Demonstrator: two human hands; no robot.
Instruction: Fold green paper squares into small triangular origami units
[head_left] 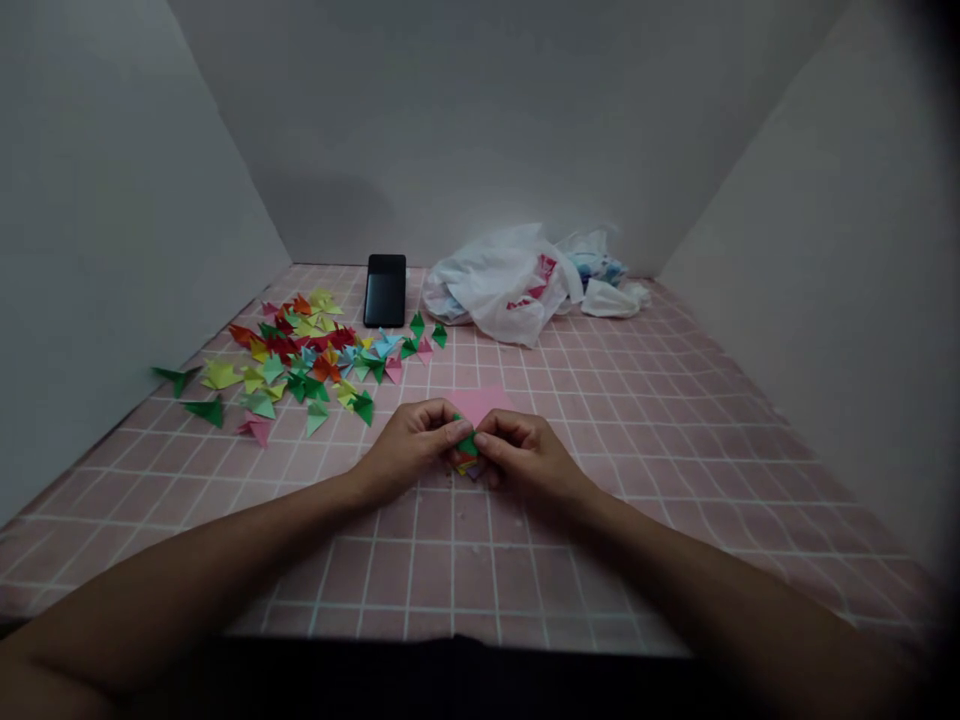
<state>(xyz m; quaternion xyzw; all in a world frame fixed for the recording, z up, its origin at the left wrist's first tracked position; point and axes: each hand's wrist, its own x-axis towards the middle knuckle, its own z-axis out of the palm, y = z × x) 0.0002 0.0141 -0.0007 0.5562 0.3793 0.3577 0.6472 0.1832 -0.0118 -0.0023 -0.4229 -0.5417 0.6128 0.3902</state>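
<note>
Pink-gridded desk: left hand and right hand converge, fingers pinching green paper, desk edges well to either side.

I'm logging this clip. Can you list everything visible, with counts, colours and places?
Green paper: one small piece, green, pinched between the hands
Paper corners: few, orange and yellow among them, just below it
Pink paper: at least one sheet, pink, just beyond the hands
Folded paper pieces: dozens, mixed colours, left part of table
Phone: one, black, back of table
Plastic bag: one, white with red print, right of phone
Smaller bundle: count unclear, white and blue, right of bag
Table cover: one, pink with white grid, under everything
Walls: three, greyish, left, back and right
Left hand: one, bare, centre
Right hand: one, bare, centre
Forearms: two, bare, from lower corners
</note>
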